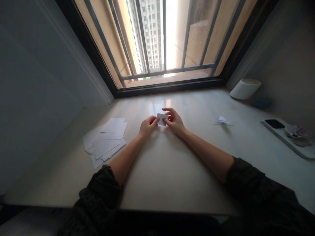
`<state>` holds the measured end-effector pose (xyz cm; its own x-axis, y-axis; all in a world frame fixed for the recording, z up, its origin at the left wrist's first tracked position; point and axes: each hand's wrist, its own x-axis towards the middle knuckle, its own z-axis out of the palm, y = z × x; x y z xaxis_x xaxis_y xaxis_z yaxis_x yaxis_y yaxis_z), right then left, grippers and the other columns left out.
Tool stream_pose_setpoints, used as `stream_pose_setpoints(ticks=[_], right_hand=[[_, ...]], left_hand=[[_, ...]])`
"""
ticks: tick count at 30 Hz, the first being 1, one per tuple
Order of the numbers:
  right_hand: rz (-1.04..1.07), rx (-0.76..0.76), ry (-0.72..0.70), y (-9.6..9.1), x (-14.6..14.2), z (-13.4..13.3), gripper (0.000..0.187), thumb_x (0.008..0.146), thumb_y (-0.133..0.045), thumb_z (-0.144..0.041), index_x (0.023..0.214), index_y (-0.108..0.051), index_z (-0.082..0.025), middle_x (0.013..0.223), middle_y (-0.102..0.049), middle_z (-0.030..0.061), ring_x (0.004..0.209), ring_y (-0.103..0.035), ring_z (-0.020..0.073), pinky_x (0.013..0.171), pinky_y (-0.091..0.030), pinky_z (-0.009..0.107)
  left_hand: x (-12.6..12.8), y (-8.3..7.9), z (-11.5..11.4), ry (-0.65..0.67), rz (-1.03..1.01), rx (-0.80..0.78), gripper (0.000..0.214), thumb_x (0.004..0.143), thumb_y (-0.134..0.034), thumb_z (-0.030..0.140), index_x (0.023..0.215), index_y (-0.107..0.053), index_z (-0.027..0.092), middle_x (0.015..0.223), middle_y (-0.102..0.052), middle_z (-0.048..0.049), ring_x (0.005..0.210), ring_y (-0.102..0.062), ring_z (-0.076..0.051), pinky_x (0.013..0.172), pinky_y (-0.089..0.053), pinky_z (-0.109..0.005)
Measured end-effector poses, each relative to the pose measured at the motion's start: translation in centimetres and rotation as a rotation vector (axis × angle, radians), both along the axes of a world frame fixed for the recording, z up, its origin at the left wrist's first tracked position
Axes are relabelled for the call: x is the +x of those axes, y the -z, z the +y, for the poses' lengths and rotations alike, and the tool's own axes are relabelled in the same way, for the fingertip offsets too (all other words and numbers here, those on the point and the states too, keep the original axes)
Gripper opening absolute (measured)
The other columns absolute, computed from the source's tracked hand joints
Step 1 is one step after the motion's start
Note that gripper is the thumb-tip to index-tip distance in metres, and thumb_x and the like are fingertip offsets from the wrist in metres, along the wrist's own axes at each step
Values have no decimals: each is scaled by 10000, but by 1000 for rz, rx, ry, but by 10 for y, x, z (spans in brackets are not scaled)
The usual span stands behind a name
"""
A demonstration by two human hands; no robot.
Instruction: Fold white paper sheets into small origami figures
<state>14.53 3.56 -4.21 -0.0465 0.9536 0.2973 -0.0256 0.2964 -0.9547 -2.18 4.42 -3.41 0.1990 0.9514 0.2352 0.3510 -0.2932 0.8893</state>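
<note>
A small piece of white paper (161,118), folded or cut to a near rectangle, is held up between both hands over the pale sill. My left hand (148,126) pinches its left edge between thumb and fingers. At the right edge, my right hand (175,122) grips it with the thumb in front, its index finger stretched out above. To the left of my left forearm lies a loose, overlapping pile of white paper sheets (108,144). Off to the right sits a small folded white paper shape (223,121) with pointed parts.
A white slanted cylinder (245,89) stands at the back right, beside a dark bluish item (261,103). Farther right, a tray (286,139) bears a dark phone-like object (275,123) and a coiled cable-like bundle (296,131). A barred window (167,87) closes the far side.
</note>
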Motion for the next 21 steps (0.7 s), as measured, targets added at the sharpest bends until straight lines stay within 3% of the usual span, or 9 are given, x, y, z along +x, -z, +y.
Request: stream_pose_setpoints(ticks=[7, 13, 17, 21], right_hand=[[72, -41, -7, -3, 2, 0, 494, 688, -648, -298, 1167, -526, -278, 941, -572, -4, 716, -653, 144, 697, -576, 316], [-8, -46, -78, -3, -1, -3, 528, 672, -699, -302, 1169, -526, -259, 914, -619, -2, 689, -648, 140, 645, -548, 294], [-44, -52, -97, 1, -2, -1, 414, 721, -701, -424, 1062, -581, -223, 792, -647, -6, 655, -617, 139, 604, -508, 274], [-32, -31, -50, 6, -1, 3, 322, 759, -680, -460, 940, -620, -201, 753, -666, 9, 695, -631, 148, 688, -515, 293]], left_hand=[[-1, 4, 4, 50, -55, -19, 362, 750, -661, 531, 705, -671, 172, 664, -625, -8, 620, -533, -134, 590, -386, -240], [-3, 4, 9, 45, -179, -48, 326, 770, -650, 491, 764, -694, 168, 702, -643, -12, 672, -556, -139, 651, -406, -249], [-4, 5, 9, 14, -214, -32, 341, 772, -649, 509, 795, -697, 172, 731, -654, -15, 696, -567, -141, 658, -427, -246], [-4, 10, 11, 9, -257, -66, 350, 777, -654, 516, 825, -688, 171, 723, -648, -15, 665, -573, -134, 611, -428, -237]])
